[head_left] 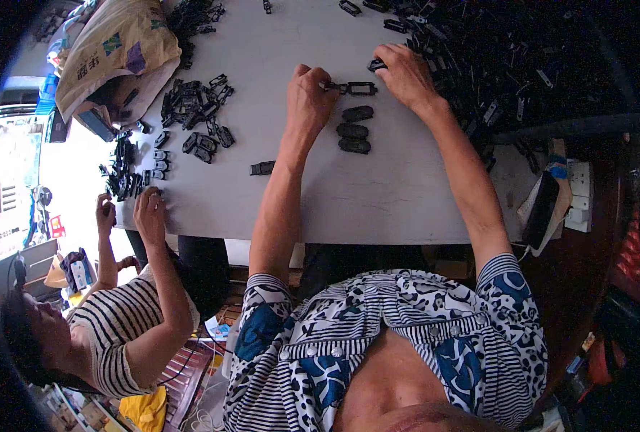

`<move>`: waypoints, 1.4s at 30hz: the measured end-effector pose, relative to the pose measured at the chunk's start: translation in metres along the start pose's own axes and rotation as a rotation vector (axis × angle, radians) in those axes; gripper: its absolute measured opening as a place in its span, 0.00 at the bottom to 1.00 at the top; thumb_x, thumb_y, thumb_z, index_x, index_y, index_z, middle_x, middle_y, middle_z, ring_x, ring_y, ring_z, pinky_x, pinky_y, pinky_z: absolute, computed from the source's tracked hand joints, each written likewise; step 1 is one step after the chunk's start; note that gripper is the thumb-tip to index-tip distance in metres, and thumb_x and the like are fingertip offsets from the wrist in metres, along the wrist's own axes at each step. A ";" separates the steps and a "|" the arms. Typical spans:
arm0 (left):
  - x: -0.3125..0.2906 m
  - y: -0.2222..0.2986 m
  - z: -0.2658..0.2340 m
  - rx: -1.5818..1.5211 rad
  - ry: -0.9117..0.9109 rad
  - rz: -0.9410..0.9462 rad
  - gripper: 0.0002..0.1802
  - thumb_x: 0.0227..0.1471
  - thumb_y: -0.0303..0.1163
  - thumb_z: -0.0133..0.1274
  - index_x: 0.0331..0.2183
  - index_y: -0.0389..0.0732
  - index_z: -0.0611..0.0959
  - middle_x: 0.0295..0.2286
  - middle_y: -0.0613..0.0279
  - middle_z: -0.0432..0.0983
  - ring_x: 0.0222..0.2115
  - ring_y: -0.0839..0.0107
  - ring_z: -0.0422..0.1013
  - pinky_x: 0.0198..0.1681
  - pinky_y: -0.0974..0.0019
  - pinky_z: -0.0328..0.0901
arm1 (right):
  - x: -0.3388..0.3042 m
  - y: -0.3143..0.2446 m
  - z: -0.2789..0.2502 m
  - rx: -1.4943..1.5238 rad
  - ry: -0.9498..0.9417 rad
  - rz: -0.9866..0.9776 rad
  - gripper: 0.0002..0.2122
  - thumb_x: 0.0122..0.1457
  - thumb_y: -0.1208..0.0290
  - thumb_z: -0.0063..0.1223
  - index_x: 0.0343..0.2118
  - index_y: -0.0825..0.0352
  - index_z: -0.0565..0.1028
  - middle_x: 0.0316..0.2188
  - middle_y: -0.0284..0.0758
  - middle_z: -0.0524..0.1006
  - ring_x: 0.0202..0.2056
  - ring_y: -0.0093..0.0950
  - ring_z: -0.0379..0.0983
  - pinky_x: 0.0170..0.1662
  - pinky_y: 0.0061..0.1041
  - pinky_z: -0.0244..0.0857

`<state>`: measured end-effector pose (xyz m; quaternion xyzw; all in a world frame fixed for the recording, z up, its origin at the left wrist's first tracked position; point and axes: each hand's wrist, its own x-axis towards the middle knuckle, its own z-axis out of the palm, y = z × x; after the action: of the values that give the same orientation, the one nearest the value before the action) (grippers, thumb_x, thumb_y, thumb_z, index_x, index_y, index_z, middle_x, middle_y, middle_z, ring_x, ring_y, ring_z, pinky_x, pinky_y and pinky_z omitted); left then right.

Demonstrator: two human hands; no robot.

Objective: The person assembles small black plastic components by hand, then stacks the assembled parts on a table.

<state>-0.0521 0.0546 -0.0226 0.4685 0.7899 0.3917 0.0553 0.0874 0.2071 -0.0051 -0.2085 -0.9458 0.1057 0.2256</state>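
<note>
Two hands, both occupied. Left hand (311, 99): fingers closed on one black frame (349, 88), best pinched at its end, level and steady. Right hand (406, 75): gripping one small dark part (379, 65); a light edge hold seems soundest. Frame location: extending rightward from the left hand, at the pale table (406, 194), contact unclear; right hand just beyond, upper right.

On the table (219, 201), a sack (114, 61) lies upper left, three casings (353, 131) in a column upper centre, and what look like heaped parts (491, 111) upper right.
</note>
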 end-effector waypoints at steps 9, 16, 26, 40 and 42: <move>0.019 -0.001 0.023 0.021 0.041 0.073 0.10 0.35 0.28 0.64 0.26 0.37 0.83 0.28 0.52 0.77 0.31 0.53 0.72 0.34 0.56 0.67 | -0.017 -0.012 -0.024 0.454 -0.074 0.071 0.14 0.43 0.74 0.64 0.35 0.66 0.75 0.32 0.37 0.72 0.38 0.38 0.71 0.44 0.33 0.67; 0.004 0.006 0.010 -0.040 0.007 0.088 0.09 0.35 0.22 0.63 0.26 0.35 0.83 0.29 0.51 0.77 0.30 0.54 0.73 0.34 0.58 0.68 | -0.019 0.005 -0.016 0.158 0.021 0.058 0.14 0.43 0.75 0.63 0.36 0.64 0.77 0.34 0.35 0.72 0.42 0.36 0.70 0.45 0.32 0.66; 0.000 0.004 0.006 -0.111 0.026 0.090 0.15 0.29 0.18 0.62 0.28 0.34 0.83 0.31 0.51 0.71 0.30 0.55 0.71 0.34 0.60 0.68 | -0.010 -0.028 0.002 0.374 -0.055 -0.003 0.14 0.44 0.81 0.62 0.36 0.68 0.75 0.32 0.34 0.72 0.33 0.30 0.72 0.36 0.28 0.67; 0.002 -0.004 0.016 -0.142 0.034 0.109 0.14 0.29 0.17 0.60 0.28 0.34 0.83 0.30 0.51 0.71 0.32 0.54 0.71 0.36 0.58 0.67 | -0.002 -0.023 0.007 0.336 -0.059 -0.146 0.14 0.41 0.81 0.62 0.33 0.70 0.75 0.31 0.38 0.73 0.38 0.37 0.71 0.42 0.33 0.66; 0.002 -0.006 0.018 -0.179 0.029 0.081 0.14 0.30 0.16 0.59 0.28 0.34 0.83 0.30 0.51 0.71 0.32 0.53 0.71 0.35 0.58 0.67 | -0.002 -0.023 0.007 0.341 -0.073 -0.140 0.14 0.41 0.81 0.62 0.33 0.70 0.75 0.31 0.38 0.73 0.38 0.38 0.71 0.42 0.33 0.66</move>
<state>-0.0495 0.0648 -0.0384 0.4874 0.7331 0.4693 0.0695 0.0773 0.1847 -0.0054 -0.0969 -0.9340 0.2559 0.2298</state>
